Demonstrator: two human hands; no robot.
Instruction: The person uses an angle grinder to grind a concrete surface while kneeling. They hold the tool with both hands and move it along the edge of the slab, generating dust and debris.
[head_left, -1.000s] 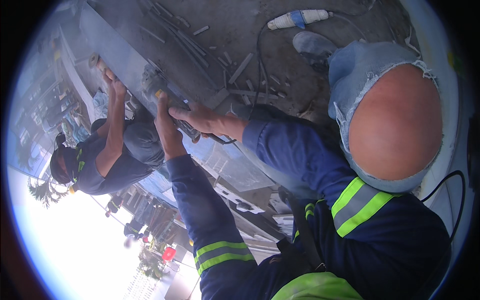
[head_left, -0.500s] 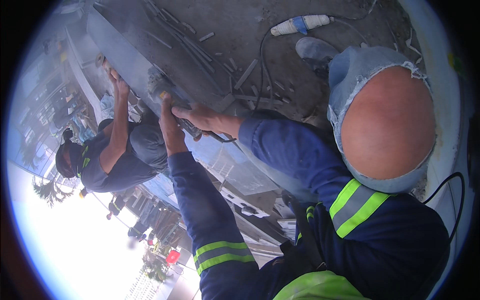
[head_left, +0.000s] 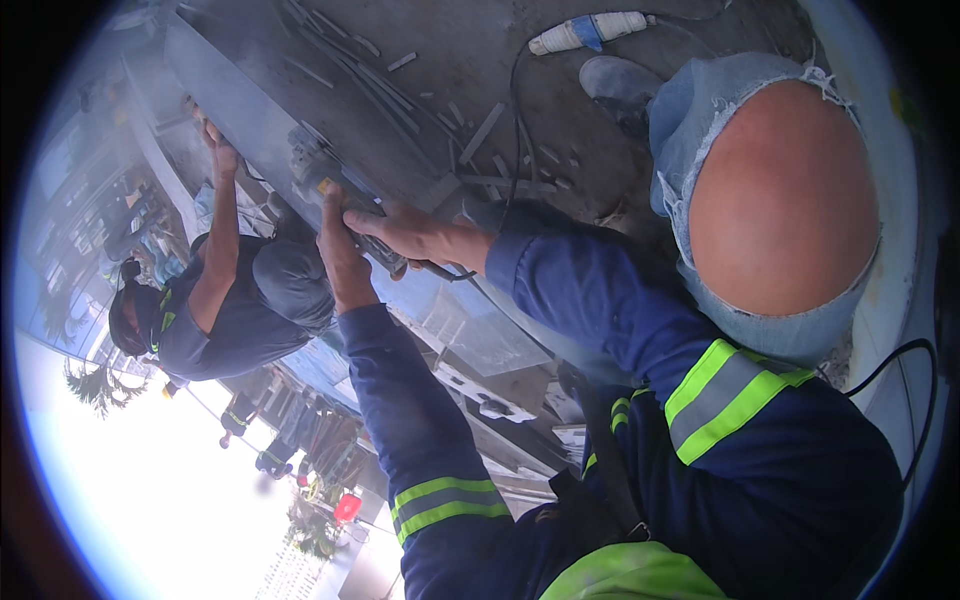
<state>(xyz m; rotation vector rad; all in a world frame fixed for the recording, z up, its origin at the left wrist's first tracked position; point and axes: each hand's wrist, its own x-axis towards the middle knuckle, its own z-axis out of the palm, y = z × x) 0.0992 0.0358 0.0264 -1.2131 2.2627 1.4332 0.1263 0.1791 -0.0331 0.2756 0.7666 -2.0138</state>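
Observation:
My left hand is closed around the front of an angle grinder, next to its yellow part. Further back, my right hand wraps the grinder's rear body, where a dark cord comes out. The grinder's head rests at or close to the edge of a long grey slab, and its disc is blurred in pale dust. Whether the disc touches the slab cannot be made out. Across the slab crouches a person in a dark shirt, their hands at the slab's far part on a hazy tool.
Thin grey offcut strips litter the dusty ground. A white-and-blue cable connector lies near my shoe, with its black cable running along the ground. My bare knee is at the right, beside a pale curved edge. More people stand further off.
The grinder and my hands have barely shifted along the slab edge. The other person's hands have moved slightly farther up and left, and their tool shows less clearly. My knee has shifted slightly upward.

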